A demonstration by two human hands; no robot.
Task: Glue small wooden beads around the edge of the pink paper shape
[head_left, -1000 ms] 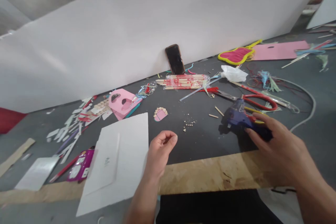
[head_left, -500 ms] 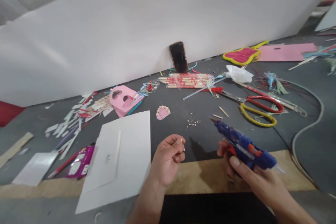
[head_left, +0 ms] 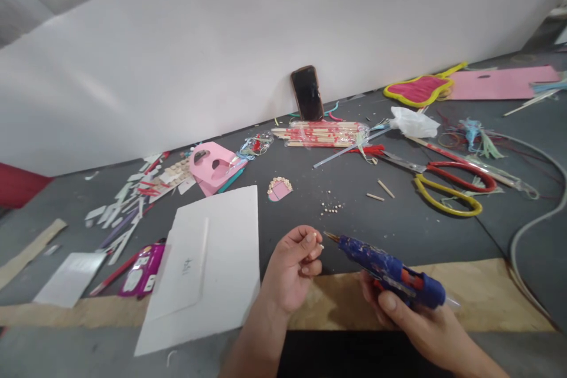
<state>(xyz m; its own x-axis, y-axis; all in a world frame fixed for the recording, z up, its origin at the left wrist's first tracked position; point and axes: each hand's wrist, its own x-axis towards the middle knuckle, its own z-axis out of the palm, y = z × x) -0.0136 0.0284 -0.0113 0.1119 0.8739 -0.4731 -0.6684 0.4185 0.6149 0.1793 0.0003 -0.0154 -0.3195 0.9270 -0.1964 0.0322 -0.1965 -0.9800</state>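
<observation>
A blue hot glue gun is gripped in my right hand, its metal nozzle pointing left. The nozzle tip sits close to the fingers of my left hand. Those fingers are pinched on a tiny pale bead-like piece; how much of it they cover I cannot tell. Beyond both hands lie several small pale pieces, scattered on the dark table. Farther back is a small pink card piece with pale bits along its curved upper edge.
White board lies left of my left hand, beside a purple packet. Scissors with red and yellow handles lie on the right, near a grey cable. A phone leans on the white wall behind packaged sticks.
My right hand has brought the glue gun leftward, so its nozzle is now near my left fingertips. My left hand keeps its pinch. The view has shifted slightly.
</observation>
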